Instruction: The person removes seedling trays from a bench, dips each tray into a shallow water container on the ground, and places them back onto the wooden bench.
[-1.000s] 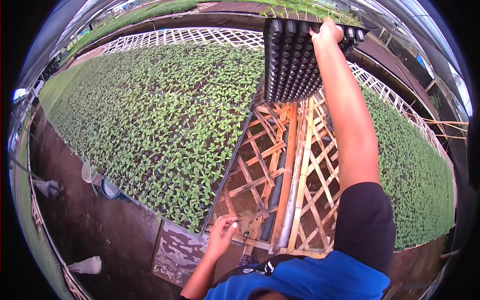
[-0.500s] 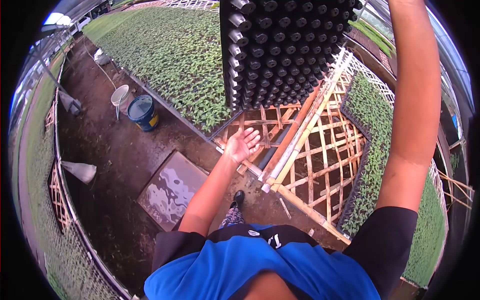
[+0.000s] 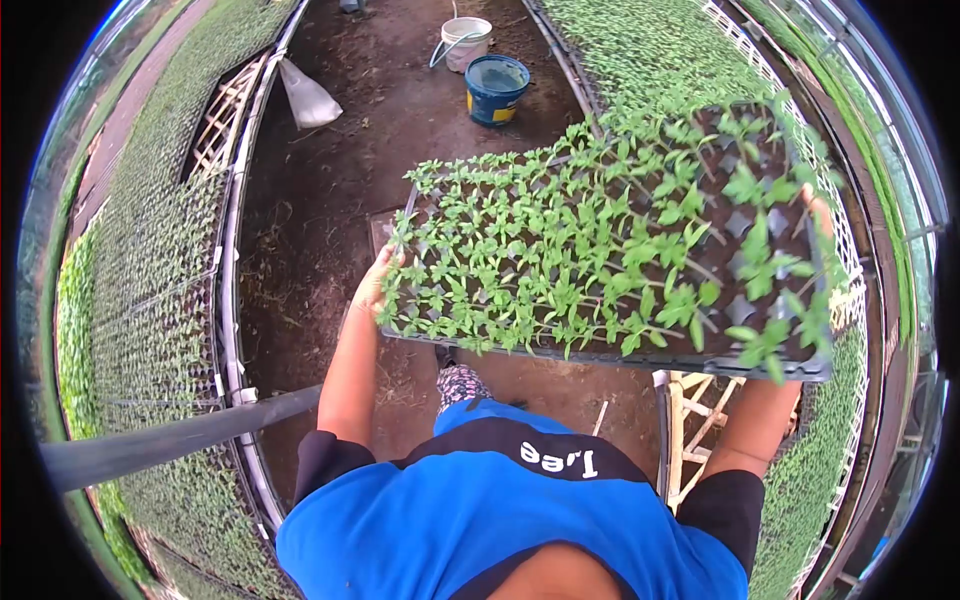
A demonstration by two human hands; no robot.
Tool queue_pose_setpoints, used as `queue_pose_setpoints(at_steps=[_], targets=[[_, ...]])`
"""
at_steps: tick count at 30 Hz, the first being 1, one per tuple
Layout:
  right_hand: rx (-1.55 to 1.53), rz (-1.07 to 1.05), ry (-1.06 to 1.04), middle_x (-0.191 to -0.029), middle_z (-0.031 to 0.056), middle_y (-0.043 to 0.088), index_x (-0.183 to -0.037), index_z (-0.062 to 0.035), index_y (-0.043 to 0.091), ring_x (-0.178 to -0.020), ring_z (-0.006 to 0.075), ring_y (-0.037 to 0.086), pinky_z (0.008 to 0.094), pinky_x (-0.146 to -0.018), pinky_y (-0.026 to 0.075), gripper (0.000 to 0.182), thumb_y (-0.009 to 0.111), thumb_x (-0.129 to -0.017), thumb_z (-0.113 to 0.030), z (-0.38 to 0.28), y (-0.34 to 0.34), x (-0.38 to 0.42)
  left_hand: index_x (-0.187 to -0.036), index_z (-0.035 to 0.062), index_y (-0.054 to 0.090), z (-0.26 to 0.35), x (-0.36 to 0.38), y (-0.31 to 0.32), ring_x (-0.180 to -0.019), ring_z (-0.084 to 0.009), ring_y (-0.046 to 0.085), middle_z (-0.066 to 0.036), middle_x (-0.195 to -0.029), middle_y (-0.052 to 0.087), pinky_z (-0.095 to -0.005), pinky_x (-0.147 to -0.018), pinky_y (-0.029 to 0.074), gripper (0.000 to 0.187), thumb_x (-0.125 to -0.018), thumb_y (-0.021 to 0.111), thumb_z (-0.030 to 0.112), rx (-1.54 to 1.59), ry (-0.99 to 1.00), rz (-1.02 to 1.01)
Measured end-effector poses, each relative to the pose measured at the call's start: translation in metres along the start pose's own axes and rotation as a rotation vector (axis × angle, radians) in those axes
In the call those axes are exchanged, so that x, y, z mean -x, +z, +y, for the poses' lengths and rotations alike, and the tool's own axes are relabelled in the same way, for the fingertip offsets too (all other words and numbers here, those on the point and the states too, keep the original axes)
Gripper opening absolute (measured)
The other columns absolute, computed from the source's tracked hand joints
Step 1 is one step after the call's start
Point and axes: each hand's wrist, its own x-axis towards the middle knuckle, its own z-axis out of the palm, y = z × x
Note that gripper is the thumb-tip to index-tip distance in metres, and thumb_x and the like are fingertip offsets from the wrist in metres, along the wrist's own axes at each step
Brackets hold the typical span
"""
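Note:
A black seedling tray [image 3: 600, 357] full of soil and green seedlings [image 3: 560, 250] is held up in front of my body, its right end looking nearer the camera. My left hand [image 3: 378, 278] grips its left edge, fingers partly behind the leaves. At the right end my right hand [image 3: 818, 212] holds the far side, mostly hidden by the tray and plants; only some fingers show.
A blue bucket [image 3: 496, 90] and a white bucket [image 3: 466, 44] stand on the dirt path ahead. Seedling beds [image 3: 150, 290] run along the left, with a dark pole [image 3: 190, 428] crossing low. More seedlings [image 3: 650, 45] lie ahead right, and a bamboo lattice [image 3: 703, 410] is below the tray.
The tray has come down from upright, underside showing, to leaves facing up. My left hand, open before, has taken hold of its left edge. The view has turned left.

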Motion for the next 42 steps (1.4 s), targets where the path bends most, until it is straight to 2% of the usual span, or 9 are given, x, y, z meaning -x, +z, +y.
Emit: queue_pose_setpoints(at_steps=[2,4,10,14,23,26,27,34,42], targets=[[-0.026,-0.244,0.173,-0.083,0.0038,0.056,-0.091,-0.0060,0.052,-0.071,0.0122,0.056,0.0254,-0.061,0.048,0.018,0.052,-0.076,-0.017,0.066,0.040,-0.018,-0.094,0.0080,0.044,0.002,-0.009,-0.042,-0.079,-0.0145,0.054,-0.004,-0.089,0.053,-0.0300,-0.070,0.047,0.024,-0.075,0.059,0.011,-0.121,-0.009,0.157],[0.148,-0.167,0.269,-0.071,-0.0051,0.045,-0.078,-0.0093,0.050,-0.062,0.0058,0.044,0.0192,-0.056,0.037,0.008,0.056,-0.074,-0.013,0.149,0.052,-0.057,-0.088,0.0077,0.043,-0.002,-0.027,-0.085,-0.073,-0.0121,0.052,-0.003,-0.083,0.053,-0.0277,-0.066,0.046,0.021,-0.074,0.059,0.009,-0.231,-0.024,0.264],[0.528,-0.210,0.514,-0.060,-0.0068,0.036,-0.061,-0.0137,0.038,-0.055,0.0038,0.030,0.0202,-0.049,0.026,0.025,0.058,-0.074,-0.011,0.435,0.054,-0.168,-0.074,0.0099,0.041,-0.056,-0.124,-0.214,-0.059,-0.0079,0.043,0.002,-0.065,0.046,-0.0223,-0.058,0.036,0.021,-0.067,0.058,0.001,-0.575,-0.166,0.521],[0.767,-0.227,0.279,-0.056,-0.0055,0.036,-0.058,-0.0112,0.037,-0.053,0.0055,0.031,0.0221,-0.046,0.027,0.023,0.057,-0.070,-0.011,0.630,0.047,-0.223,-0.072,0.0096,0.039,-0.115,-0.193,-0.308,-0.059,-0.0087,0.041,0.002,-0.064,0.044,-0.0237,-0.058,0.036,0.022,-0.066,0.059,0.003,-0.763,-0.112,0.605],[0.993,-0.072,0.154,-0.053,-0.0007,0.034,-0.060,-0.0087,0.035,-0.051,0.0089,0.032,0.0263,-0.046,0.030,0.020,0.053,-0.068,-0.013,0.874,-0.005,-0.315,-0.072,0.0072,0.041,-0.220,-0.288,-0.510,-0.061,-0.0092,0.042,0.000,-0.066,0.046,-0.0244,-0.058,0.037,0.016,-0.071,0.056,0.001,-0.859,-0.110,0.783],[1.084,-0.091,0.128,-0.053,0.0034,0.039,-0.061,-0.0062,0.037,-0.052,0.0116,0.037,0.0290,-0.048,0.034,0.020,0.052,-0.069,-0.017,0.917,-0.032,-0.342,-0.072,0.0068,0.042,-0.241,-0.307,-0.561,-0.061,-0.0090,0.042,0.000,-0.066,0.046,-0.0243,-0.057,0.037,0.016,-0.072,0.057,0.002,-0.828,-0.124,0.830],[1.108,-0.128,0.123,-0.057,-0.0031,0.030,-0.062,-0.0099,0.034,-0.053,0.0079,0.028,0.0252,-0.047,0.026,0.020,0.052,-0.072,-0.011,0.928,-0.039,-0.345,-0.072,0.0076,0.041,-0.248,-0.311,-0.573,-0.061,-0.0093,0.042,0.000,-0.067,0.047,-0.0242,-0.058,0.036,0.016,-0.072,0.057,0.002,-0.801,-0.140,0.837],[1.046,-0.150,0.171,-0.058,-0.0049,0.030,-0.060,-0.0111,0.035,-0.054,0.0067,0.029,0.0243,-0.047,0.027,0.025,0.056,-0.072,-0.014,0.962,-0.061,-0.353,-0.071,0.0064,0.044,-0.275,-0.311,-0.601,-0.064,-0.0159,0.049,-0.006,-0.068,0.052,-0.0307,-0.060,0.040,0.021,-0.067,0.064,0.012,-1.025,-0.342,1.029],[1.303,-0.106,0.231,-0.057,0.0016,0.048,-0.064,-0.0051,0.048,-0.052,0.0112,0.042,0.0286,-0.051,0.038,0.026,0.062,-0.069,-0.027,1.004,-0.106,-0.376,-0.087,0.0101,0.051,-0.296,-0.314,-0.628,-0.086,-0.0282,0.055,-0.015,-0.089,0.058,-0.0344,-0.076,0.042,0.024,-0.067,0.063,0.018,-1.086,-0.418,1.136]])
